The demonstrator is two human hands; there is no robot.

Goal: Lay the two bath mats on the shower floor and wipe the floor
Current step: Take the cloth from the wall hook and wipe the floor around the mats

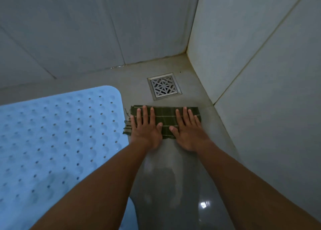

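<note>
A dark green checked cloth (165,115) lies flat on the grey shower floor (173,174), just in front of the drain. My left hand (145,128) presses on its left half with fingers spread. My right hand (188,129) presses on its right half, palm down, fingers apart. A light blue perforated bath mat (57,135) lies flat on the floor at the left, its right edge close to the cloth. A second blue piece (131,214) shows under my left forearm; whether it is another mat I cannot tell.
A square metal drain grate (164,86) sits in the floor near the corner, just beyond the cloth. Pale tiled walls (260,90) close in at the back and right. The floor between my forearms shines wet.
</note>
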